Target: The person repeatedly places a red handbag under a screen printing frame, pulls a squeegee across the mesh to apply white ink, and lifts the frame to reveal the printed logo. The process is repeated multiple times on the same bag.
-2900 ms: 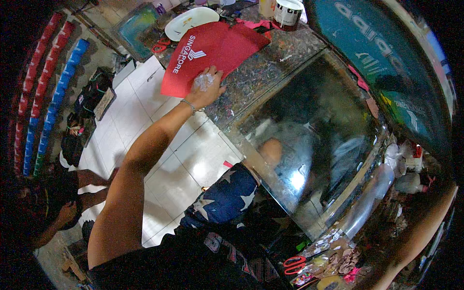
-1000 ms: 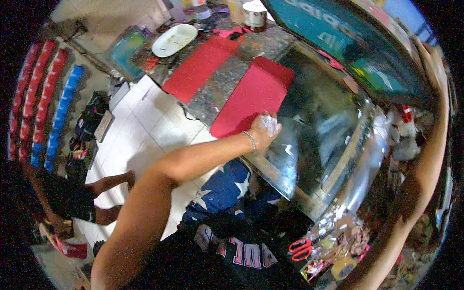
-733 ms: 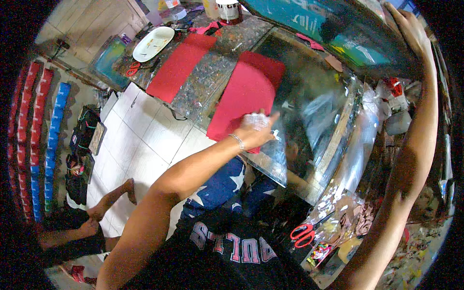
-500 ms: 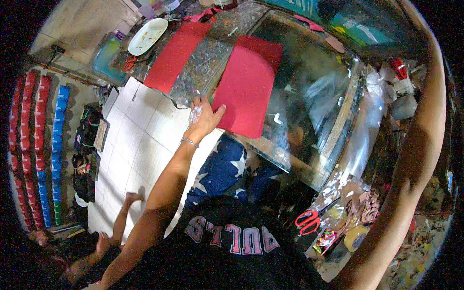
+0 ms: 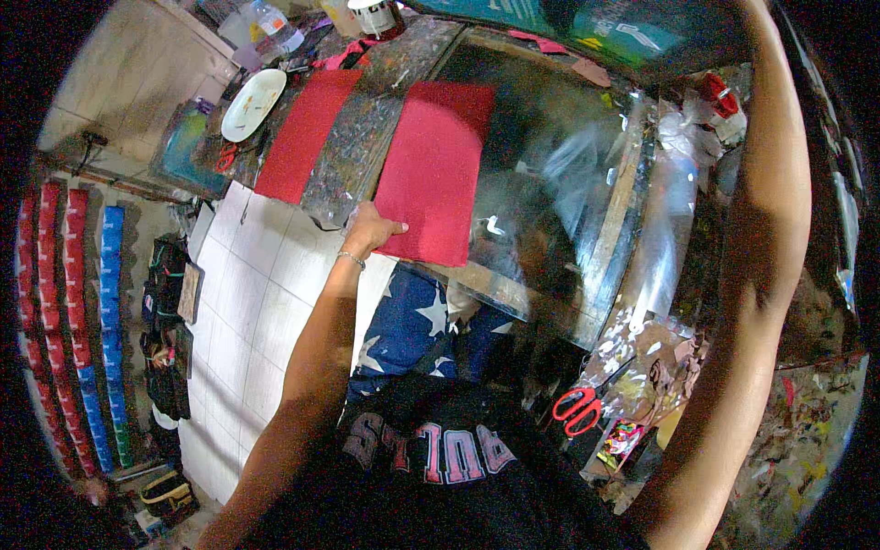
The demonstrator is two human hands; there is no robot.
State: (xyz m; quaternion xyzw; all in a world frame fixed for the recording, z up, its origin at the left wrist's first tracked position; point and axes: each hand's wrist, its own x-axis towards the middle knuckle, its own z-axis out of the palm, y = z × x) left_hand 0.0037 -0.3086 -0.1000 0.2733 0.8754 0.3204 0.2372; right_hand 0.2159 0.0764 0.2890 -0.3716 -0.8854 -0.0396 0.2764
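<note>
We are seeing a rectangular red cloth piece (image 5: 433,170) lying flat on the paint-spattered counter (image 5: 353,151), its near left corner lying under our left hand (image 5: 369,229).

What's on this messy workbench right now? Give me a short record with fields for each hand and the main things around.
left hand: grips the near left corner of the red cloth sheet
right hand: raised to the lifted screen frame at the top; the hand itself is out of view
second red sheet: flat, left of the first, apart from it
work table: paint-spattered
white plate: far left end of table
red scissors: lower right, among clutter
</note>
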